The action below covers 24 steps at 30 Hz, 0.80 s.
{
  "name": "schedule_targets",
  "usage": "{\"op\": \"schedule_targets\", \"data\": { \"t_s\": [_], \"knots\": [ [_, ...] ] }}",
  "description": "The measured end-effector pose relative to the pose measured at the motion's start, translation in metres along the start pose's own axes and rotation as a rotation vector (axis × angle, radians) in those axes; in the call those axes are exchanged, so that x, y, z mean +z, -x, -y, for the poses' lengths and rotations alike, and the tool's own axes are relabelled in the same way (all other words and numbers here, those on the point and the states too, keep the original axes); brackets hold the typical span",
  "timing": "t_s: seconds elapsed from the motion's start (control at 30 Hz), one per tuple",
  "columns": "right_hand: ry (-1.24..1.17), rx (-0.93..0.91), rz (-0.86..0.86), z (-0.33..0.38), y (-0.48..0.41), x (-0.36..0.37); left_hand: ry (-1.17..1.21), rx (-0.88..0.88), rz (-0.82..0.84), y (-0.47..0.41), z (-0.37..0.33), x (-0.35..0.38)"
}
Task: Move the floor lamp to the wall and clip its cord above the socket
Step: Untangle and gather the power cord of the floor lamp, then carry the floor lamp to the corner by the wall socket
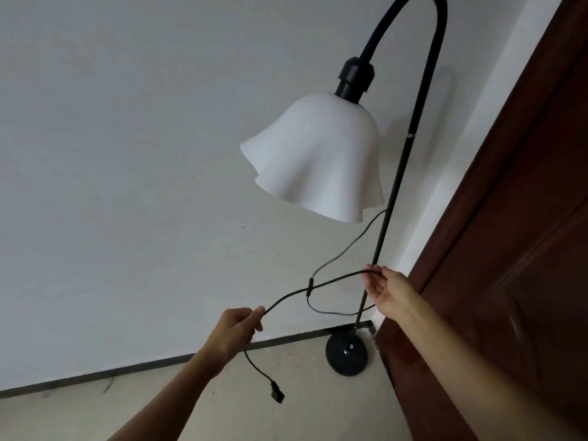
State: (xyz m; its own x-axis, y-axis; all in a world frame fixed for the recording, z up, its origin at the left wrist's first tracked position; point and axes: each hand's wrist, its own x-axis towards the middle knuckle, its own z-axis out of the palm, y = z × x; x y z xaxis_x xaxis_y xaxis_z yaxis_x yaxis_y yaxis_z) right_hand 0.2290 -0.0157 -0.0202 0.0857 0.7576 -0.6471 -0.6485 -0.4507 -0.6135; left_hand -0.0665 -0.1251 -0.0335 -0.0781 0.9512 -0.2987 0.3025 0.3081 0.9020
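The floor lamp [386,192] stands against the wall [127,154]. The left hand [237,329] pinches its cord [334,280]; the right hand [386,289] loosely cradles it beside the pole. A tug could topple the lamp.

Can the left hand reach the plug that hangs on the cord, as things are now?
Probably yes. The plug dangles free just below the left hand, with nothing between them. But that hand is closed on the cord, so it must slide down or let go first.
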Motion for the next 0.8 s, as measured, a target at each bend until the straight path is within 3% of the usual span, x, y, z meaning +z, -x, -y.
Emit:
{"op": "schedule_targets", "data": {
  "t_s": [0.1, 0.17, 0.27, 0.43, 0.53, 0.67, 0.8],
  "knots": [
    [0.260, 0.049, -0.009, 0.000, -0.013, -0.029, 0.048, -0.014, 0.000, 0.001, 0.001, 0.008],
    [0.619, 0.086, -0.006, 0.002, -0.020, -0.046, 0.059, -0.009, -0.004, -0.002, -0.006, 0.017],
    [0.959, -0.030, -0.036, 0.023, -0.034, -0.054, 0.039, 0.009, -0.011, -0.008, -0.018, 0.030],
    [0.957, -0.597, -0.153, 0.102, -0.067, -0.021, -0.051, 0.016, -0.072, -0.025, -0.038, 0.050],
    [0.997, -0.817, -0.039, 0.148, -0.074, 0.012, -0.048, -0.021, -0.139, -0.040, -0.045, 0.062],
    [0.948, -0.841, 0.236, 0.175, -0.092, 0.057, -0.024, -0.092, -0.228, -0.056, -0.051, 0.085],
    [0.877, -0.599, 0.485, 0.175, -0.119, 0.075, -0.009, -0.156, -0.325, -0.061, -0.055, 0.103]
  ]
}}
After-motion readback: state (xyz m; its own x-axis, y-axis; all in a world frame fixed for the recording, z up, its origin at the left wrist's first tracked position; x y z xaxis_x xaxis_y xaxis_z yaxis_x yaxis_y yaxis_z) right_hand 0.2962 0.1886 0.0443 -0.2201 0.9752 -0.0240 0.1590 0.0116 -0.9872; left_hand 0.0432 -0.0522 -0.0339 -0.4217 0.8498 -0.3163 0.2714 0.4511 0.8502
